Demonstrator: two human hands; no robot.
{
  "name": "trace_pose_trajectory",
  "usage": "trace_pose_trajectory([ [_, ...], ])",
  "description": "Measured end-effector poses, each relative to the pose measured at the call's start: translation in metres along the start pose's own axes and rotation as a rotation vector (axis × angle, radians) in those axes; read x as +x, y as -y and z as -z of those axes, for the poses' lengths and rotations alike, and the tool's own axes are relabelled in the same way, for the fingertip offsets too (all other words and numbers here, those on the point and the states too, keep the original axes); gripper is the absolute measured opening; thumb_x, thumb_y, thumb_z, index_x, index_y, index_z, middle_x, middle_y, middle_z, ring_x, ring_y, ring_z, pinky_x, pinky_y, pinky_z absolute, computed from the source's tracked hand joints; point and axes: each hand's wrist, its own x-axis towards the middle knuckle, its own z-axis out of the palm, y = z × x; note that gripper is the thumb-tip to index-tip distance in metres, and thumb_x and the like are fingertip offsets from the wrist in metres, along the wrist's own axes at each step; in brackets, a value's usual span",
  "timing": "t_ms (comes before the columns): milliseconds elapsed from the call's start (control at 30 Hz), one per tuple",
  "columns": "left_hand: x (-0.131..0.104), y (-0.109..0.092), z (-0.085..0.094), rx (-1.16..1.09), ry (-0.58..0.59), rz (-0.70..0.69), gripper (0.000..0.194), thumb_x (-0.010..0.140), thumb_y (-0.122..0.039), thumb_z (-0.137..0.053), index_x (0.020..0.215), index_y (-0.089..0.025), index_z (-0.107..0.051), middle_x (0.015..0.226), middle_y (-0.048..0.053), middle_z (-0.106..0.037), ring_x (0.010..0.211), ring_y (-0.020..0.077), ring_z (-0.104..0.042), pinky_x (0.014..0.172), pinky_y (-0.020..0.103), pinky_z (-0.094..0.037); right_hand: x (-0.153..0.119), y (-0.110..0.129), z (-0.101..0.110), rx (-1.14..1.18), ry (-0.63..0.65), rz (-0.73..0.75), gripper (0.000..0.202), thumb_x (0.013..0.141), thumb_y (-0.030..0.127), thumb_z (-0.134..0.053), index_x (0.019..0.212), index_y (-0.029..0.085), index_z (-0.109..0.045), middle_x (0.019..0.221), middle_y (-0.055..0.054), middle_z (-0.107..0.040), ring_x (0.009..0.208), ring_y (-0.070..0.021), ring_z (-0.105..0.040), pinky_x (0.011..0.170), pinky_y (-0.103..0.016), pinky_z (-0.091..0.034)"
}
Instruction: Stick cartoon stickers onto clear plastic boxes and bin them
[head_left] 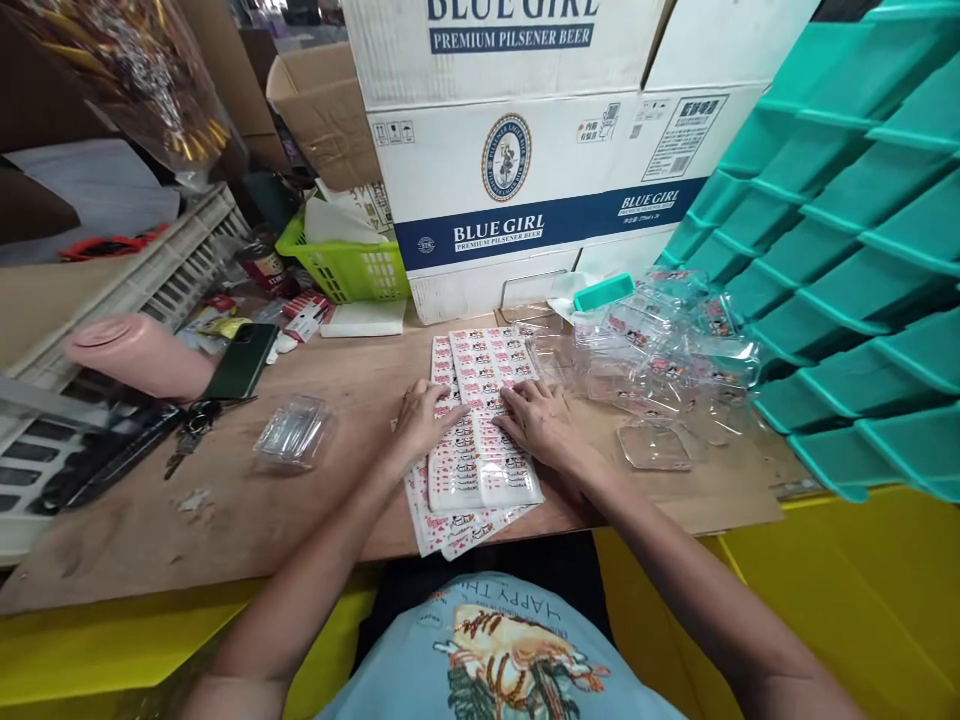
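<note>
In the head view, several sticker sheets [480, 470] with small pink and red prints lie overlapped near the table's front edge. The topmost sheet has a bend across its middle, and its near half looks glossy. At its left edge, my left hand [426, 425] has its thumb on the print and its fingers bent. My right hand [541, 422] grips the opposite edge, fingers curled and thumb pressed on the sheet. What lies beneath the fingertips is hidden. Right of the hands, clear plastic cases [637, 350] are heaped, and one clear case [652, 446] lies apart.
Left stand a stack of clear plastic pieces [294, 432], keys [193, 422], a dark phone [241, 362] and a pink bottle [139, 355]. Behind are a green basket [352, 272] and white beer cartons [525, 160]. Teal bins [862, 250] line the right side.
</note>
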Motion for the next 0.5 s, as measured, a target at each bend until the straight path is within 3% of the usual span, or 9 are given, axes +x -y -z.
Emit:
trace_pose_trajectory([
  [167,-0.008,0.011,0.033,-0.175,-0.083,0.112,0.036,0.080,-0.044,-0.071,0.102,-0.015,-0.071,0.100,0.010,-0.068,0.089,0.0211,-0.064,0.083,0.035,-0.052,-0.011,0.005,0.002,-0.053,0.005,0.029,0.048,0.096,0.053,-0.049,0.130,0.021,-0.056,0.119,-0.015,-0.062,0.110,-0.0346,-0.050,0.097,-0.057,-0.030],
  [267,-0.030,0.013,0.047,-0.409,0.033,0.237,0.037,0.077,-0.044,-0.073,0.100,-0.014,-0.071,0.100,0.010,-0.072,0.088,0.0208,-0.067,0.084,0.036,-0.054,-0.020,0.011,0.001,-0.051,-0.028,0.017,0.050,0.096,0.053,-0.049,0.131,0.018,-0.056,0.119,-0.017,-0.060,0.109,-0.0354,-0.049,0.096,-0.056,-0.031],
  [367,-0.045,0.008,0.046,-0.629,0.110,0.340,0.046,0.074,-0.043,-0.076,0.108,-0.012,-0.069,0.110,0.013,-0.072,0.097,0.0230,-0.067,0.090,0.039,-0.054,-0.020,0.017,0.003,0.037,-0.030,0.056,0.042,0.096,0.052,-0.050,0.115,0.019,-0.065,0.110,-0.015,-0.062,0.103,-0.0323,-0.051,0.091,-0.050,-0.037],
  [433,-0.045,0.005,0.040,-0.653,0.074,0.356,0.050,0.074,-0.042,-0.077,0.112,-0.011,-0.068,0.113,0.015,-0.071,0.101,0.0237,-0.067,0.093,0.041,-0.053,-0.013,0.017,0.006,0.143,-0.036,0.094,0.034,0.097,0.047,-0.050,0.098,0.020,-0.070,0.104,-0.013,-0.062,0.100,-0.0288,-0.054,0.089,-0.045,-0.041],
  [500,-0.036,0.004,0.032,-0.651,0.034,0.340,0.051,0.074,-0.041,-0.077,0.114,-0.010,-0.067,0.114,0.015,-0.070,0.102,0.0243,-0.066,0.096,0.043,-0.052,-0.003,0.014,0.005,0.207,-0.086,0.089,0.031,0.097,0.044,-0.052,0.093,0.020,-0.071,0.109,-0.013,-0.063,0.103,-0.0288,-0.055,0.090,-0.046,-0.043],
])
